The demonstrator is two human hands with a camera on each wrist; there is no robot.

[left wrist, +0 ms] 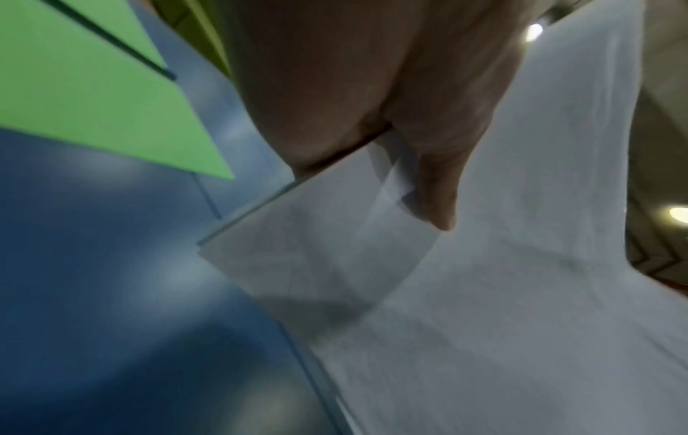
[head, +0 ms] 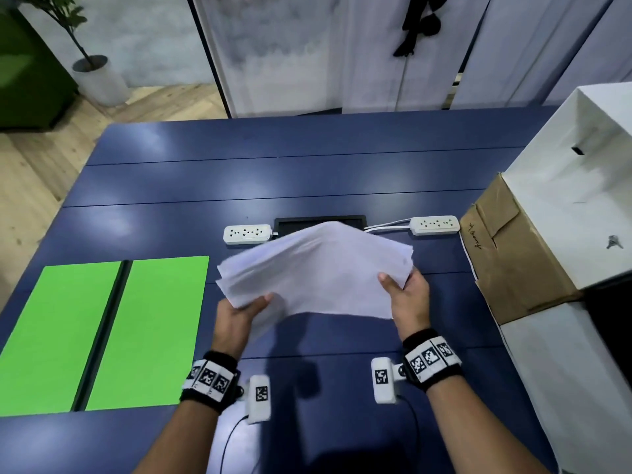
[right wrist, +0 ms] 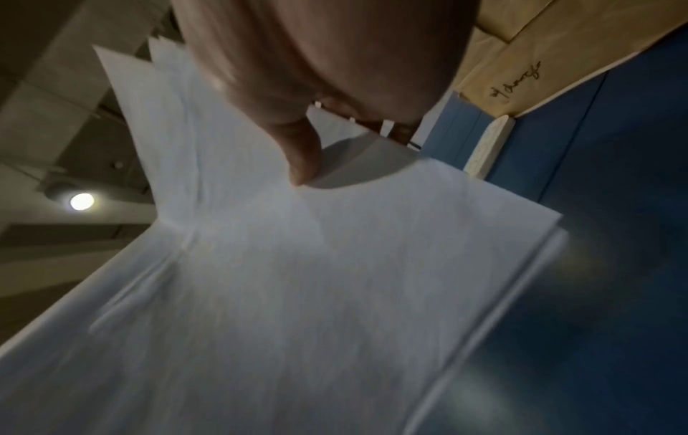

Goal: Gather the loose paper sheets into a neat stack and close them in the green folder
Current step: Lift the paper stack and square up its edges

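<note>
Blue bench point(head: 307, 172); green folder point(head: 102, 333) lies open flat at near left. Paper sheets point(head: 318, 271), unevenly fanned, held above bench centre, right of folder. Left hand point(head: 239, 316) and right hand point(head: 408, 301): each grip pinches a near corner, thumb on top.

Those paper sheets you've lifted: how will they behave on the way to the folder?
Probably floppy: the paper sheets arch upward between the left hand and right hand. Likely to slide apart, since their edges are fanned and uneven. They look light, held only by thumbs and fingers at two corners.
</note>
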